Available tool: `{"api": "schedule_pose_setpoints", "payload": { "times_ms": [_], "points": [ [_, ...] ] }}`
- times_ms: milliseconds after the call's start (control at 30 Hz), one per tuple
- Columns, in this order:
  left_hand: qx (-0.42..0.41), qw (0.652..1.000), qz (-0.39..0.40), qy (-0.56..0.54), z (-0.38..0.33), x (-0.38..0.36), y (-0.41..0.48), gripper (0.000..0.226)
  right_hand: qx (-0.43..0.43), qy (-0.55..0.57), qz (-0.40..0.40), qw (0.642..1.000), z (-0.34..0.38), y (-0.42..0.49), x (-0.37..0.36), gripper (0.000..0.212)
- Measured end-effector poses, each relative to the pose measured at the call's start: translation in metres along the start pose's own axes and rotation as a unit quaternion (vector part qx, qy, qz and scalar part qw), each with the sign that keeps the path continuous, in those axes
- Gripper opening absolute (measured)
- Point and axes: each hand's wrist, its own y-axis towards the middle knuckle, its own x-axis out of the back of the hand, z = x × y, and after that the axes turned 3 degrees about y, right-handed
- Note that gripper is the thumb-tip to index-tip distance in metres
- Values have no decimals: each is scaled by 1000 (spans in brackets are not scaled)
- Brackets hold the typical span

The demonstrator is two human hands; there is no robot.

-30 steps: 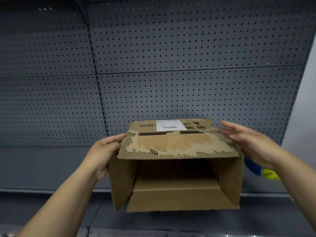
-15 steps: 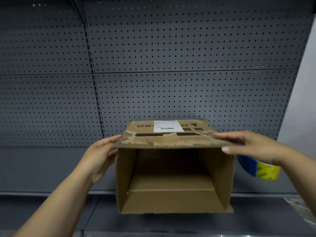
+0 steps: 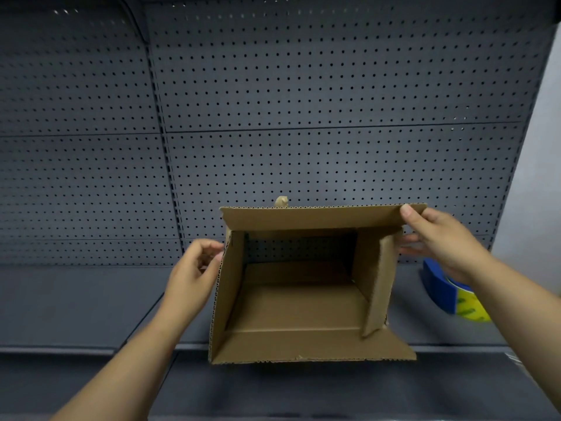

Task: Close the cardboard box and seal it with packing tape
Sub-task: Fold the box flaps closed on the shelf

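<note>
right hand (image 3: 440, 241) pinches the top flap (image 3: 303, 218) of the cardboard box (image 3: 297, 308); left hand (image 3: 194, 271) curls by its side flap (image 3: 227, 293), grip i can't tell. box sits unclosed on the shelf (image 3: 91, 299), tape roll (image 3: 464, 302) untouched.

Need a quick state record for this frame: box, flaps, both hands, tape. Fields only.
box: cardboard box on its side, opening toward the camera, nothing visible inside
flaps: none folded shut; top flap raised
right hand: right hand pinches the top flap's right corner
left hand: left hand at the box's left edge, fingers curled; grip unclear
tape: blue tape dispenser with a yellow roll, on the shelf right of the box, untouched
seal: not yet done
</note>
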Motion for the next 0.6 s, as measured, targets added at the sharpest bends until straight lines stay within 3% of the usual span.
{"api": "schedule_pose_setpoints", "payload": {
  "times_ms": [167, 267, 333, 467, 600],
  "points": [
    [-42, 999, -1, -29, 4, -1, 0, 28, 6, 26, -11, 1000, 1, 0, -2, 12],
    [-128, 989, 52, 46, 11, 9, 1, 64, 2, 27, -11, 1000, -2, 1, 0, 11],
    [-179, 971, 97, 126, 13, 18, 8, 76, 1, 30, -11, 999, -2, 2, 1, 12],
    [-242, 917, 131, 290, 1, 32, 29, 48, -3, 26, -2, 1000, -3, 3, 0, 17],
    [-284, 881, 133, 354, -13, 42, 46, 31, -2, 25, 8, 1000, -3, 4, -2, 17]
  ]
}}
